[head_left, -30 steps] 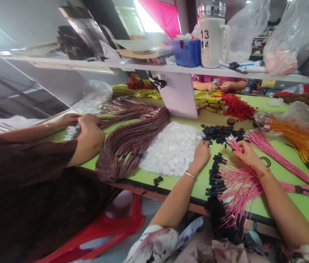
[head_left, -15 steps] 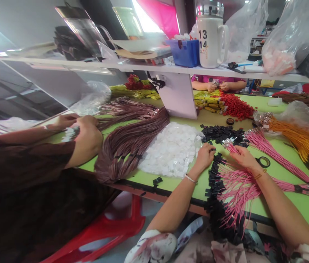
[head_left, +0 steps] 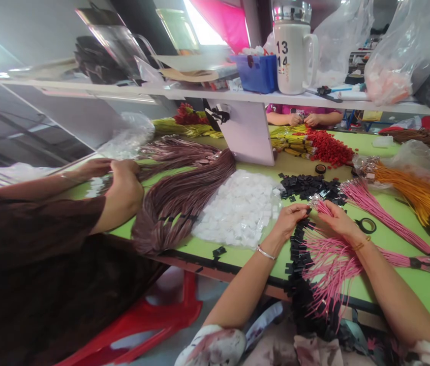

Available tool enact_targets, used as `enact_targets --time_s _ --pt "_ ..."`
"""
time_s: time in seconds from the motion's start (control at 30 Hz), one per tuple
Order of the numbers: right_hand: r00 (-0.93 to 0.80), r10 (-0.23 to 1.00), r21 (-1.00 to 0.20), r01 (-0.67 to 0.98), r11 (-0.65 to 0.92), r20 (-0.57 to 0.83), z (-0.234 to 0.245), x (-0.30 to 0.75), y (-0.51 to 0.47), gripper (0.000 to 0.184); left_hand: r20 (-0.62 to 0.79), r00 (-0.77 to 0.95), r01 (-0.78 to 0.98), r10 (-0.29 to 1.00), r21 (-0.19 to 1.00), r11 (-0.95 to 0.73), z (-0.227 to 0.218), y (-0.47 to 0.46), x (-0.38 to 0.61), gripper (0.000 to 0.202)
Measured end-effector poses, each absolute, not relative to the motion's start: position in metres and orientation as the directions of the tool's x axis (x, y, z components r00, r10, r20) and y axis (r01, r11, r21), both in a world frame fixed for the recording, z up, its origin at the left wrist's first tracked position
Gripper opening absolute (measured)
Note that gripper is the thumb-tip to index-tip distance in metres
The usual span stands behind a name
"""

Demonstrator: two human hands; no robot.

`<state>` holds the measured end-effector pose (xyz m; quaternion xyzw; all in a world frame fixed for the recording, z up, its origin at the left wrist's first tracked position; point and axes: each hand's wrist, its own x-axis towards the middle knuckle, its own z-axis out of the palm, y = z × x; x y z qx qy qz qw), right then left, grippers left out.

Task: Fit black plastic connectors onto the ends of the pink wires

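Note:
My left hand (head_left: 292, 219) pinches a small black plastic connector housing (head_left: 308, 212) beside the tips of the wires in my other hand. My right hand (head_left: 337, 219) is closed around a bundle of pink wires (head_left: 318, 203) with shiny metal terminals at their ends. Below both hands, pink wires with black housings (head_left: 302, 254) on their ends lie in a row and hang over the table edge. Loose black housings (head_left: 306, 187) are piled just beyond my hands. Another pink wire bundle (head_left: 390, 218) lies to the right.
A bag of white connectors (head_left: 238, 213) and brown wires (head_left: 184, 203) lie to the left, where a co-worker's hand (head_left: 123, 188) works. Black tape (head_left: 366, 225) and orange wires (head_left: 417, 188) are at right. A shelf (head_left: 200, 95) with a white mug (head_left: 293, 56) crosses above. Opposite sits another person (head_left: 302, 114).
My left hand has moved right and slightly down, bringing the black housing up to the wire ends. My right hand has hardly moved.

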<state>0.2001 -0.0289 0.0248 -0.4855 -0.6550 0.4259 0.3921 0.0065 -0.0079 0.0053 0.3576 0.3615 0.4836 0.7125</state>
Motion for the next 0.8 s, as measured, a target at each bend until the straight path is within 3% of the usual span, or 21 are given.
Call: enact_targets --time_s 0.17,0.43,0.8 --pt "-0.205 0.978 -0.954 0.283 0.101 0.042 0.030 0.198 -0.032 0.027 -0.159 0.235 -0.466 0.959 0.847 0.255 0.006 -0.007 0.006 0.045" --pt "-0.192 0.981 -0.956 0.278 0.095 0.042 0.025 0.196 -0.028 0.028 -0.194 0.238 -0.415 0.952 0.865 0.281 0.015 -0.011 0.005 0.038" --pt "-0.155 0.985 -0.973 0.207 0.101 0.069 0.023 0.195 -0.027 0.028 -0.112 0.205 -0.252 0.972 0.954 0.163 0.012 -0.015 0.013 0.032"
